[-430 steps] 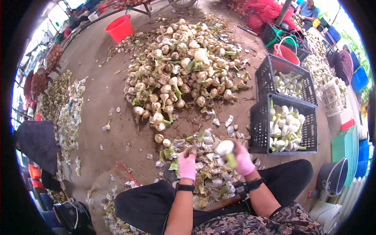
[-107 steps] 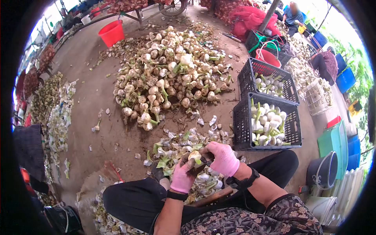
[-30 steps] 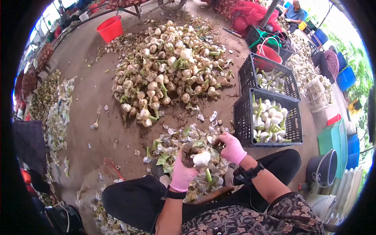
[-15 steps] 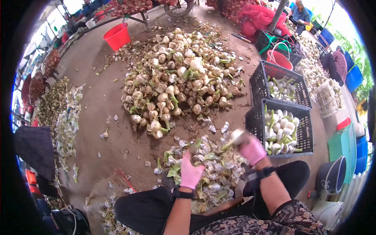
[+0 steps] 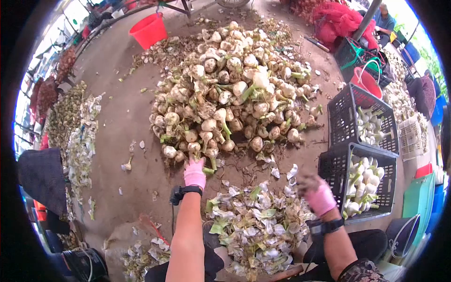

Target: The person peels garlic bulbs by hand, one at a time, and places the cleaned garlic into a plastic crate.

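A large heap of dirty garlic bulbs [image 5: 235, 87] with stems lies on the ground ahead. At its near edge my left hand [image 5: 195, 173], in a pink glove, has its fingers round a garlic bulb, mostly hidden, with a green stem [image 5: 209, 171] beside them. My right hand [image 5: 319, 195], gloved in pink with dirty fingertips, is over the right side of the peelings; motion blurs its fingers, and no bulb shows in it. A pile of garlic skins [image 5: 258, 225] lies between my legs. Cleaned garlic [image 5: 364, 181] fills the black crate [image 5: 333, 174] right of that hand.
Behind that crate stands a second black crate [image 5: 340, 113] of cleaned garlic, with a red bucket [image 5: 366, 84] beyond. Another red bucket [image 5: 149, 32] is at the back left. More skins [image 5: 82, 150] lie left. A person [image 5: 385, 23] sits at the far right.
My left hand has moved forward from the skins to the heap. My right hand, earlier holding a garlic bulb, has moved right toward the crate, and the bulb no longer shows. The view has shifted.
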`<action>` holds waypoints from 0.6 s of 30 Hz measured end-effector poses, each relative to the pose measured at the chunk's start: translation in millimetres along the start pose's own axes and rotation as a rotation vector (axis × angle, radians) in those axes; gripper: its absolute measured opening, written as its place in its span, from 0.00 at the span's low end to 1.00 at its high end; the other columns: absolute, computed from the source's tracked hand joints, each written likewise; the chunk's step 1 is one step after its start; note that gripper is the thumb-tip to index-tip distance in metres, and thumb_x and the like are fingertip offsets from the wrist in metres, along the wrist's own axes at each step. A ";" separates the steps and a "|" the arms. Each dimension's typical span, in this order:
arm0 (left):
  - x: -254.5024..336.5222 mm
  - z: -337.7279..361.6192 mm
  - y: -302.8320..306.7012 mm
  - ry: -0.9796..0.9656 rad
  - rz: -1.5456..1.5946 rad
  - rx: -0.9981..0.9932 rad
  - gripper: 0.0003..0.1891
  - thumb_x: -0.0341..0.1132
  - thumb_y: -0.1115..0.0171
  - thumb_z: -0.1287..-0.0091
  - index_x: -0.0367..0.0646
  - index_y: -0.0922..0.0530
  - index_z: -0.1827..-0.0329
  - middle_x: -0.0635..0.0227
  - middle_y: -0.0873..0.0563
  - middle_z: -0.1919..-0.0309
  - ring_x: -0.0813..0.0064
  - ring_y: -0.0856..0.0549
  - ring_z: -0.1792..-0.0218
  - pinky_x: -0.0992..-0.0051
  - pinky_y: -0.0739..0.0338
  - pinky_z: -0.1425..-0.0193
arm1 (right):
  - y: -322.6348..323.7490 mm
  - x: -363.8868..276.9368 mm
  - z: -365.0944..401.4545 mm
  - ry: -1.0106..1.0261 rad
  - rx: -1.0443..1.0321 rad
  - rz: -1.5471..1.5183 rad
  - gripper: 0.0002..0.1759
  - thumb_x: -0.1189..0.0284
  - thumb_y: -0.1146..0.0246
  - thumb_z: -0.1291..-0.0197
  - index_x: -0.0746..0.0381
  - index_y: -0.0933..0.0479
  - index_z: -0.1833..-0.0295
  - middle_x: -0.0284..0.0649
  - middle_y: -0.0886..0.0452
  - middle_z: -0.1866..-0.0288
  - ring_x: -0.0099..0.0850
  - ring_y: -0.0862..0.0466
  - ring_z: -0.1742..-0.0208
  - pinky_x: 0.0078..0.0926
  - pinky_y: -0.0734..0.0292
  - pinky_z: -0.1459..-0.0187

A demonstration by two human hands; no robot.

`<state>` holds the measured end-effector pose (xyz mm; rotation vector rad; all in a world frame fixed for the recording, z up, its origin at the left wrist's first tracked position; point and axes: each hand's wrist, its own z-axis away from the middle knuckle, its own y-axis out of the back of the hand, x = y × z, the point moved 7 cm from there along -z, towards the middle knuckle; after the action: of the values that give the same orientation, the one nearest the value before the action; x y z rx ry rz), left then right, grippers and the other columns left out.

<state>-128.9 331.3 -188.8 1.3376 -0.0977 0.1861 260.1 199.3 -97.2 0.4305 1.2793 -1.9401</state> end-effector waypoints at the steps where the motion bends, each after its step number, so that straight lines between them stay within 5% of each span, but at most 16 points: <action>1: -8.3 -3.5 -8.7 -0.028 0.032 0.058 0.29 0.27 0.37 0.50 0.48 0.27 0.41 0.47 0.33 0.36 0.48 0.27 0.40 0.61 0.27 0.40 | -22.8 11.8 5.2 -0.076 0.187 0.335 0.21 0.71 0.45 0.35 0.67 0.33 0.39 0.45 0.20 0.49 0.33 0.19 0.57 0.33 0.21 0.56; 4: 0.6 32.4 9.0 0.151 0.447 0.253 0.29 0.28 0.35 0.53 0.42 0.27 0.43 0.45 0.28 0.44 0.48 0.25 0.45 0.63 0.26 0.43 | -13.7 71.4 -0.2 -0.250 0.064 0.537 0.25 0.73 0.39 0.37 0.69 0.35 0.37 0.44 0.21 0.46 0.29 0.18 0.53 0.27 0.21 0.54; 5: 1.5 41.0 -6.3 0.268 0.554 0.191 0.30 0.26 0.33 0.58 0.39 0.27 0.46 0.47 0.27 0.50 0.51 0.23 0.51 0.65 0.26 0.45 | -24.9 75.6 -1.7 -0.254 0.071 0.452 0.25 0.73 0.40 0.37 0.69 0.35 0.36 0.44 0.21 0.45 0.29 0.19 0.50 0.27 0.21 0.52; 7: 45.2 75.6 8.6 0.199 0.901 0.117 0.37 0.20 0.33 0.64 0.35 0.30 0.42 0.53 0.26 0.50 0.58 0.21 0.53 0.69 0.27 0.44 | -38.9 89.4 -4.9 -0.174 0.075 0.371 0.26 0.75 0.40 0.36 0.68 0.37 0.34 0.43 0.24 0.41 0.29 0.22 0.43 0.25 0.24 0.46; 8: 40.7 80.9 -45.2 0.195 0.964 0.138 0.40 0.20 0.32 0.62 0.30 0.35 0.39 0.54 0.24 0.51 0.61 0.21 0.53 0.71 0.27 0.43 | -37.7 91.0 -9.5 -0.046 0.014 0.570 0.27 0.74 0.40 0.36 0.67 0.38 0.33 0.42 0.25 0.39 0.30 0.24 0.41 0.26 0.26 0.42; 9: 77.9 106.8 -16.5 0.281 1.103 -0.053 0.41 0.20 0.31 0.59 0.27 0.38 0.37 0.55 0.23 0.51 0.65 0.21 0.52 0.73 0.27 0.43 | -36.6 94.5 -14.6 0.018 0.034 0.493 0.29 0.76 0.37 0.39 0.69 0.37 0.34 0.42 0.25 0.40 0.29 0.25 0.41 0.25 0.28 0.40; 10: 99.9 125.1 -7.0 0.259 1.137 -0.116 0.42 0.20 0.31 0.57 0.27 0.41 0.35 0.54 0.23 0.50 0.67 0.21 0.50 0.74 0.27 0.43 | -40.3 94.4 -15.3 0.081 0.054 0.416 0.31 0.77 0.34 0.43 0.71 0.37 0.35 0.42 0.25 0.40 0.29 0.25 0.41 0.24 0.31 0.39; 13: 146.2 164.7 7.3 0.119 1.211 -0.093 0.41 0.21 0.31 0.56 0.30 0.39 0.35 0.56 0.22 0.50 0.68 0.21 0.49 0.73 0.27 0.43 | -69.5 69.7 3.7 0.182 0.042 0.317 0.32 0.88 0.48 0.47 0.68 0.38 0.33 0.42 0.37 0.31 0.30 0.37 0.30 0.33 0.35 0.33; 16: 176.0 199.3 32.0 0.019 1.388 -0.042 0.38 0.21 0.30 0.56 0.35 0.34 0.37 0.56 0.22 0.49 0.66 0.21 0.48 0.71 0.27 0.43 | -64.2 66.6 16.1 0.266 0.073 0.251 0.25 0.84 0.42 0.44 0.68 0.32 0.39 0.40 0.24 0.43 0.29 0.24 0.42 0.30 0.28 0.40; 18: 189.6 221.8 71.5 -0.224 1.000 0.268 0.34 0.22 0.32 0.54 0.33 0.32 0.39 0.57 0.21 0.48 0.67 0.21 0.48 0.71 0.28 0.42 | -81.0 52.8 35.3 0.265 0.144 0.313 0.22 0.81 0.40 0.42 0.68 0.30 0.41 0.39 0.22 0.47 0.28 0.22 0.46 0.28 0.27 0.43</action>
<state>51.5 146.1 -35.8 1.4723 -0.9626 0.9140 169.5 163.5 -64.0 0.9294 1.1548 -1.7534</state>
